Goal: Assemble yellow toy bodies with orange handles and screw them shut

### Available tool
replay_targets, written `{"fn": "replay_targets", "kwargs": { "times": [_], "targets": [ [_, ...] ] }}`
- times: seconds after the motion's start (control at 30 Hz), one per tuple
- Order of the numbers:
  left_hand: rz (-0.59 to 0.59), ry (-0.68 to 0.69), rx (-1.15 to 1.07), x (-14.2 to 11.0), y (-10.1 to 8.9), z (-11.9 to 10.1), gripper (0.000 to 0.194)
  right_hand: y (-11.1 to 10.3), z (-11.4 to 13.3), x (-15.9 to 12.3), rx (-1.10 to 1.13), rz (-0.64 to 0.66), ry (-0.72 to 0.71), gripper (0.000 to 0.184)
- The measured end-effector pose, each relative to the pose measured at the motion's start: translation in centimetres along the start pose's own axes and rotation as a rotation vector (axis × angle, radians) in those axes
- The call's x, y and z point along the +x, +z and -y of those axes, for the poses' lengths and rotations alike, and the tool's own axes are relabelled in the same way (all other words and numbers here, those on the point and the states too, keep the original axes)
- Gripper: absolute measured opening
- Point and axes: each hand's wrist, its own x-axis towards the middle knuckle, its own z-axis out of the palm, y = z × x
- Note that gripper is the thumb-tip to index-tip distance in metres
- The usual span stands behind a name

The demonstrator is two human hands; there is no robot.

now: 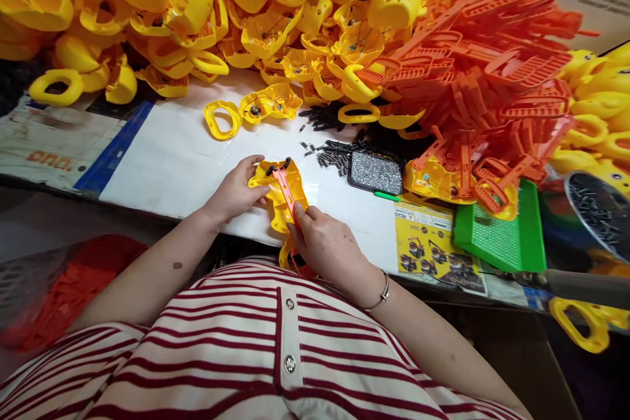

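Note:
My left hand (239, 189) is closed on the left edge of a yellow plastic shell half (276, 215), thumb over the rim. The shell lies hollow side up at the table's front edge, with small black parts (278, 166) near its far end. A long orange plastic piece (284, 189) lies along the inside of the shell. My right hand (331, 241) grips the near end of this orange piece between thumb and fingers. Its lower fingers are partly hidden. Beyond my hands lies another yellow shell half (268, 104) with a ring handle and a round silver part inside.
Yellow shells (266, 26) are heaped along the back, and orange plastic parts (492, 72) pile up at right. Small black pins (335, 156) lie beside a black tray of tiny screws (377, 172). A green basket (502, 230) and a printed yellow sheet (433, 246) sit at right.

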Motion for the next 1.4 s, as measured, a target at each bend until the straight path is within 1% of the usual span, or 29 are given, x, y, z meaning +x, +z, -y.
{"fn": "replay_targets", "kwargs": {
  "times": [0.17, 0.27, 0.33, 0.4, 0.5, 0.6, 0.67, 0.73, 0.8, 0.83, 0.9, 0.97, 1.03, 1.1, 1.17, 1.2, 1.27, 1.33, 1.4],
  "targets": [
    [-0.016, 0.002, 0.026, -0.1, 0.2, 0.0, 0.066, 0.5, 0.3, 0.0, 0.012, -0.001, -0.037, 0.037],
    [-0.022, 0.013, 0.025, 0.1, 0.2, 0.0, 0.066, 0.3, 0.6, 0.0, -0.028, 0.001, -0.064, 0.035],
    [-0.021, 0.016, 0.017, 0.2, 0.2, 0.0, 0.066, 0.0, 0.7, 0.0, -0.068, -0.023, -0.088, 0.034],
    [-0.026, 0.014, 0.005, 0.2, 0.1, 0.1, 0.067, 0.0, 0.6, -0.2, -0.092, -0.095, -0.097, 0.035],
    [-0.066, -0.008, -0.01, -0.1, 0.1, 0.4, 0.066, 0.9, 0.2, -0.3, -0.029, -0.176, -0.02, 0.042],
    [-0.052, 0.007, -0.038, -0.8, 0.7, 0.5, 0.049, 2.8, -0.6, 0.3, 0.167, -0.221, 0.056, 0.044],
    [-0.027, 0.047, -0.125, -1.2, 1.6, 0.4, 0.043, 4.0, -1.0, 1.0, 0.301, -0.318, 0.064, 0.041],
    [-0.027, 0.094, -0.268, -1.5, 2.5, 0.1, 0.045, 4.6, -0.9, 1.7, 0.388, -0.459, 0.041, 0.039],
    [-0.025, 0.128, -0.412, -1.4, 3.2, -0.1, 0.045, 4.5, -0.5, 2.2, 0.421, -0.568, -0.012, 0.04],
    [-0.014, 0.136, -0.47, -1.2, 3.4, -0.2, 0.044, 4.1, -0.2, 2.3, 0.421, -0.592, -0.043, 0.041],
    [0.01, 0.114, -0.549, -0.7, 3.3, -0.2, 0.042, 3.0, 0.0, 2.5, 0.408, -0.568, -0.103, 0.043],
    [0.028, 0.033, -0.593, -0.2, 2.8, 0.0, 0.036, 1.5, -0.7, 3.0, 0.402, -0.513, -0.124, 0.04],
    [0.047, -0.1, -0.617, 0.3, 2.3, 0.1, 0.027, 0.3, -2.4, 4.3, 0.365, -0.499, -0.062, 0.039],
    [0.072, -0.211, -0.622, 0.5, 2.1, 0.1, 0.023, -0.5, -4.5, 6.2, 0.263, -0.502, 0.067, 0.042],
    [0.094, -0.245, -0.618, 0.5, 2.1, 0.0, 0.024, -0.7, -6.2, 8.1, 0.108, -0.449, 0.154, 0.041],
    [0.102, -0.241, -0.617, 0.5, 2.3, 0.1, 0.026, -0.5, -6.8, 8.9, 0.029, -0.419, 0.16, 0.04],
    [0.106, -0.232, -0.62, 0.6, 2.4, 0.2, 0.03, 0.0, -7.3, 9.8, -0.093, -0.385, 0.125, 0.039],
    [0.098, -0.242, -0.632, 0.8, 2.5, 0.3, 0.031, 0.5, -7.4, 9.9, -0.135, -0.403, 0.088, 0.039],
    [0.089, -0.262, -0.655, 0.9, 2.5, 0.4, 0.032, 0.8, -7.6, 9.7, -0.096, -0.451, 0.09, 0.037]
  ]
}}
